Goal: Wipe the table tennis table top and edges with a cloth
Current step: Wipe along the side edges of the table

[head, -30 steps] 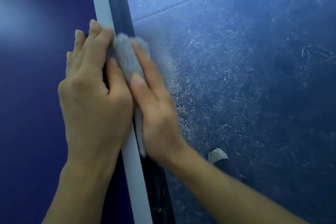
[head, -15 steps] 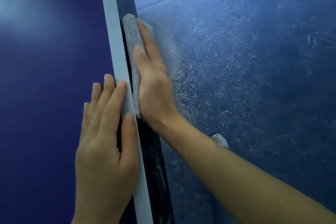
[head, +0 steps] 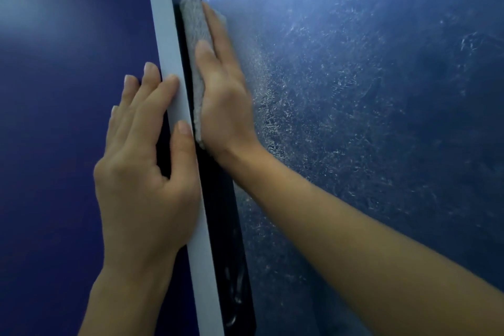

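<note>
Cloth (head: 194, 35) lies against the table edge (head: 218, 213) under the right hand's (head: 226, 101) straight, pressing fingers (head: 215, 24).

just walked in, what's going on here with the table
A person is wiping the side edge of a blue table. The right hand presses a grey cloth flat against the dark edge, below the white stripe. The left hand rests open on the tabletop, with its fingers on the stripe.
</note>
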